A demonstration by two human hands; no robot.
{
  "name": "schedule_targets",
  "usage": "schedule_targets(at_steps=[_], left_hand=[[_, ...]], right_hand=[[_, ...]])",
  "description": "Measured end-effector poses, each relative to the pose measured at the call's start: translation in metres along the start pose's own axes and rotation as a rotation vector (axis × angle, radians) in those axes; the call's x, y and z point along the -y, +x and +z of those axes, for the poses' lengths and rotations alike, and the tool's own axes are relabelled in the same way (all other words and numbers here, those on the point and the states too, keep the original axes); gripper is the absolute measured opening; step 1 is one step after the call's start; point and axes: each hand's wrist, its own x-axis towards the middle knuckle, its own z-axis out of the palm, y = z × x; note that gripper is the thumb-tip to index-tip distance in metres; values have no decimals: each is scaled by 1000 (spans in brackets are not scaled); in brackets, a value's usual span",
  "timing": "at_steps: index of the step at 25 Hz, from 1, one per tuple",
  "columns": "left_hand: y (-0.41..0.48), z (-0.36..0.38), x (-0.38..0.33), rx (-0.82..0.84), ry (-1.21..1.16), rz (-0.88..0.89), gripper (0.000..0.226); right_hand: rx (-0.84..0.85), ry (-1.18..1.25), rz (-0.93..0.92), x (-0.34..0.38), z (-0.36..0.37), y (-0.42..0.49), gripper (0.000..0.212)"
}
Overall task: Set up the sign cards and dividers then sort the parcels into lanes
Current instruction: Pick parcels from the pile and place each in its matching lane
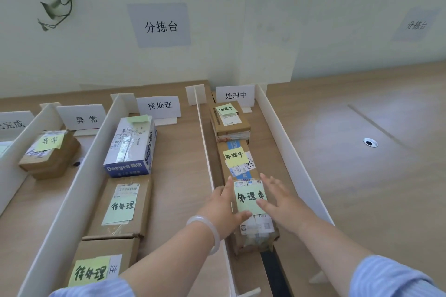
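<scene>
Both hands lie flat on the near parcel (258,226), fingers straight and spread. The left hand (225,202) runs along its left edge with the thumb over the lower edge of the note (249,198). The right hand (280,200) rests on the right of the top, thumb touching the note. A pale bangle (207,231) circles the left wrist. The parcel is a brown carton with white shipping labels, and its yellow-green note is handwritten 处理中. It is the nearest of three cartons in the right lane, between the left divider (205,152) and the right divider (284,142). Just beyond it lies the second parcel (235,159), then the far parcel (229,123), each with a yellow 处理中 note. The 处理中 card (235,95) stands at the lane's far end. The lane to the left, headed by the 待处理 card (159,105), holds a blue-and-white Deeyeo box (131,149), a brown carton (123,207) with a pale green note, and a front carton (96,270) with a yellow note. Left again, behind the 异常 card (83,118), sits one small carton (48,152) noted 异常. A 分拣台 sheet (160,26) is on the wall.
</scene>
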Motion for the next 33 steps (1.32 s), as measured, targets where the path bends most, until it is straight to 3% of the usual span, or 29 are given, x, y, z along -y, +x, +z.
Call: schedule_targets(at_steps=[7,15,25,33], left_hand=[[-56,-103,54,-234,529,22,98],[-201,-217,165,-384,640,-264,93],[-479,-336,335,-627,654,-608,85],[-668,-436,410,-853,786,-775,82]], right_hand=[[-43,-435,-318,101,-26,19,90],[-1,-663,-707,306,46,9,99],[-48,-624,-1137,609,194,-122,95],[-184,-475,-1423,819,264,-237,93]])
